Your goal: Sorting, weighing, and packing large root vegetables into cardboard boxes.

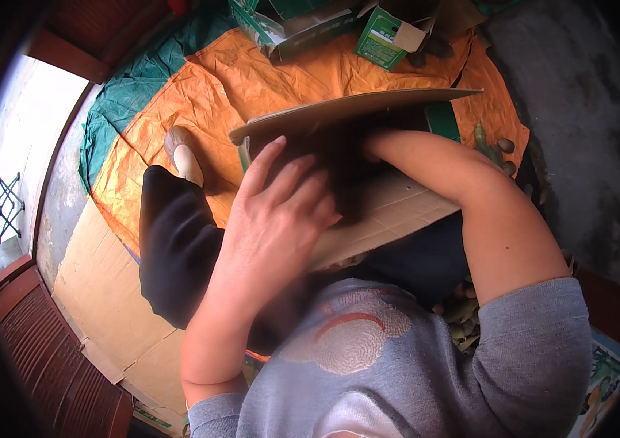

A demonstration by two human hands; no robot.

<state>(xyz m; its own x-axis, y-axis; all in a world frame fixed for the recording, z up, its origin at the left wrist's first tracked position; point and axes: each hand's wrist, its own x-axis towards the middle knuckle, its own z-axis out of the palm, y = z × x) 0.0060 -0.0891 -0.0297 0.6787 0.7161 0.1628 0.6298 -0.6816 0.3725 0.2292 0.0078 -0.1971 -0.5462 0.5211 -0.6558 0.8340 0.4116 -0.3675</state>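
Note:
A cardboard box stands before me, its far flap (346, 109) raised and its near flap (390, 208) folded out toward my lap. Over the box's left part is my left hand (281, 197), fingers apart and loosely bent, with nothing seen in them. The index fingertip is close to the far flap; whether it touches cannot be told. My right forearm (427, 157) reaches into the dark inside of the box, so the fingers of that hand are hidden. The box's contents are too dark to make out. A bit of green side wall (442, 120) shows at its right end.
An orange sheet (208, 80) covers the ground, with a green sheet (116, 109) beside it. Green cartons (383, 40) stand at the far side. Small roundish brown things (505, 146) lie at the right. Flattened cardboard (105, 292) lies at the left, near a brown shoe (178, 142).

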